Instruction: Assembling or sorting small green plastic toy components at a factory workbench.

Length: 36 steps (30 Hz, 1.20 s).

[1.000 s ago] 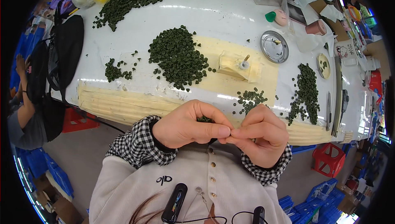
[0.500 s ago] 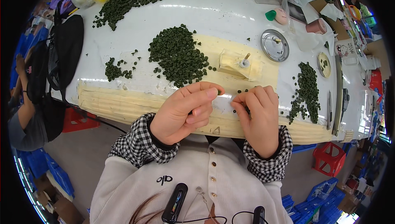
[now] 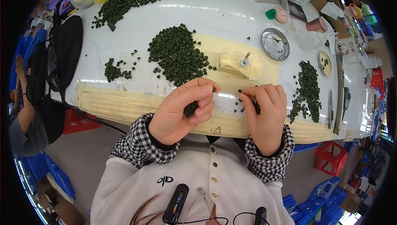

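Observation:
Between the thumb and forefinger of my left hand [image 3: 180,111] is a small dark green cone-like piece [image 3: 214,89]. More green pieces [image 3: 191,108] sit in the curl of its other fingers. Over the table edge to the right, my right hand [image 3: 266,109] has its thumb and forefinger bent together; its tips are too small to read. Dark green pieces show under its curled fingers, and a few loose ones lie beside its thumb. Beyond my left hand spreads a large pile of green pieces [image 3: 175,53]. A tape-covered block [image 3: 237,64] with an upright peg stands past my right hand.
A smaller green pile [image 3: 307,90] lies at the right, near tweezers [image 3: 330,109]. Farther back are a round metal lid [image 3: 275,44] and a small dish [image 3: 325,63]. Another pile [image 3: 128,1] and a black bag [image 3: 64,55] are at the left. A co-worker's arm [image 3: 27,105] shows there.
My left hand has shifted slightly up and left and turned, showing the green pieces in its palm. My right hand has moved a little to the right, so the gap between the hands is wider.

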{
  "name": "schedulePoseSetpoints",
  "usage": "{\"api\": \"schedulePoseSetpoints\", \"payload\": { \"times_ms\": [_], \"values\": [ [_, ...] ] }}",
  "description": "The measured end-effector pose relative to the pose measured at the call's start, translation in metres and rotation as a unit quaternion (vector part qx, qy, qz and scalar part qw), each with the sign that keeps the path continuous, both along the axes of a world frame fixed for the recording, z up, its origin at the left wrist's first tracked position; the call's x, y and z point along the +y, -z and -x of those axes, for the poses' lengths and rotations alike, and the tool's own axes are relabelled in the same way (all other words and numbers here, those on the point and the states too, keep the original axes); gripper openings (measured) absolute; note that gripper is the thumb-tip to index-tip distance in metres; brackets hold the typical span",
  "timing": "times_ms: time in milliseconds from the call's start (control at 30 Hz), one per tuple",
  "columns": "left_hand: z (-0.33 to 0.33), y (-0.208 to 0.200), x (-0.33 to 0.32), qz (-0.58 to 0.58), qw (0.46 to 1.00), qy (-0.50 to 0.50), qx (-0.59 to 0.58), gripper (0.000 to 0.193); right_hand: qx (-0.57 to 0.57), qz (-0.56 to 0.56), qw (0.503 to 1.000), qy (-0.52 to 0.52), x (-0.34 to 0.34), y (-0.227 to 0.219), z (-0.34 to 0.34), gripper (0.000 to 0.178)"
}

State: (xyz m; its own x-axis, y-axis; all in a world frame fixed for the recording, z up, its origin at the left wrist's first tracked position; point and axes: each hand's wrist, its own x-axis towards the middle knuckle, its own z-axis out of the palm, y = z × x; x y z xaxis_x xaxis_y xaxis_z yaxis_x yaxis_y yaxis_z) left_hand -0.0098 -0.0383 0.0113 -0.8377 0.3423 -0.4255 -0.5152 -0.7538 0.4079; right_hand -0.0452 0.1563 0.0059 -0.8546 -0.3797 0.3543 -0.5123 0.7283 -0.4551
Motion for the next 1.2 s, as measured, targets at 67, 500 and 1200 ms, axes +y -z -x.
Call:
{"api": "schedulePoseSetpoints", "payload": {
  "times_ms": [67, 500, 1200],
  "values": [
    [0.000, 0.000, -0.004, -0.007, 1.000, 0.024, -0.002, 0.015, 0.005, -0.011, 1.000, 0.007, -0.004, 0.001, 0.001, 0.012],
    [-0.003, 0.000, 0.000, 0.153, 0.986, 0.010, 0.062, 0.015, 0.115, -0.152, 0.981, -0.023, -0.011, 0.003, -0.003, 0.012],
    [-0.004, 0.001, 0.010, 0.237, 0.964, 0.022, 0.116, 0.014, 0.009, 0.146, 0.989, 0.000, -0.017, -0.010, -0.016, 0.015]
  ]
}}
